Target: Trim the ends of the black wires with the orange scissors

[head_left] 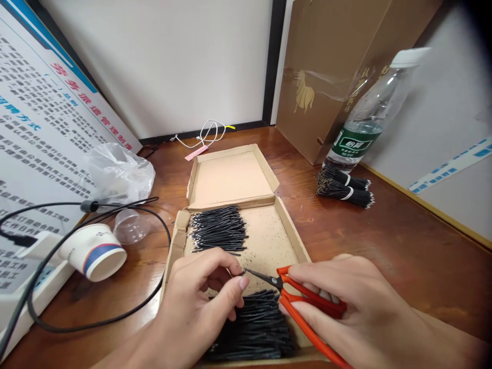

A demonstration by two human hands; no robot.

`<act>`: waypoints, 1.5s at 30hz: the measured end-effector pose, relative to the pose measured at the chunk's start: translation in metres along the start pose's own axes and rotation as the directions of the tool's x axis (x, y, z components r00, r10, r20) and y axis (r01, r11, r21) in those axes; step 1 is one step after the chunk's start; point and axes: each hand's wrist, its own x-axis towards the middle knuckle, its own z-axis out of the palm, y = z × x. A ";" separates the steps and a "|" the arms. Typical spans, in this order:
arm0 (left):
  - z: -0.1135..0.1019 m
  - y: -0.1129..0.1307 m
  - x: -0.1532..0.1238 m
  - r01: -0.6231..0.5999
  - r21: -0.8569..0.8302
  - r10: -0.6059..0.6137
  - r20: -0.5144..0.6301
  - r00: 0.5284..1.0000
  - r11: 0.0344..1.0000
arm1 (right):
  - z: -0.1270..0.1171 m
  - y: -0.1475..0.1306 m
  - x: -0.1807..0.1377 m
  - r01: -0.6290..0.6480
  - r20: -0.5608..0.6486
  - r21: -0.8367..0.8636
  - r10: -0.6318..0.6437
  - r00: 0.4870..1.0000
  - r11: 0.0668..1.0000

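Observation:
My left hand (pixel 200 302) pinches the end of a thin black wire (pixel 241 271) between thumb and forefinger, over a shallow cardboard box (pixel 290 233). My right hand (pixel 346 302) grips orange-handled snips (pixel 303 302), whose dark tip touches the wire at my left fingertips. Inside the box, a pile of black wires (pixel 219 229) with bared ends lies at the far left. A larger heap of black wires (pixel 253 328) lies at the near edge, under my hands.
Two tied bundles of black wires (pixel 344 187) lie beside a clear water bottle (pixel 365 118) and a brown paper bag (pixel 326 66) at the back right. At the left are a tipped paper cup (pixel 94 251), a plastic bag (pixel 117 171), a black cable (pixel 96 320) and a printed board (pixel 42 128).

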 end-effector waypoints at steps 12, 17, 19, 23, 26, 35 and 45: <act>-0.016 -0.004 0.011 -0.299 0.475 0.312 0.054 0.949 0.828 | -0.004 0.006 0.006 -0.003 -0.110 0.008 0.004 0.994 1.000; -0.019 -0.025 0.020 -0.306 0.654 0.233 0.199 0.952 0.692 | -0.008 0.014 0.009 -0.004 -0.200 0.044 0.013 0.980 0.999; -0.018 -0.029 0.021 -0.281 0.683 0.208 0.189 0.960 0.674 | -0.007 0.015 0.009 0.003 -0.208 0.062 0.010 0.978 0.998; -0.018 -0.027 0.020 -0.218 0.814 0.120 0.182 0.976 0.538 | -0.006 0.016 0.011 0.003 -0.209 0.077 0.013 0.978 0.997; -0.017 -0.023 0.021 -0.183 0.847 0.084 0.163 0.983 0.499 | -0.006 0.016 0.012 -0.009 -0.214 0.077 0.025 0.976 0.997; -0.018 -0.010 0.016 -0.297 0.608 0.030 0.409 0.912 0.736 | -0.007 0.019 0.012 -0.032 -0.195 0.103 0.052 0.979 0.994; -0.014 -0.009 0.008 -0.226 0.432 0.006 0.453 0.892 0.873 | -0.003 0.022 0.011 -0.034 -0.178 0.100 0.052 0.983 0.994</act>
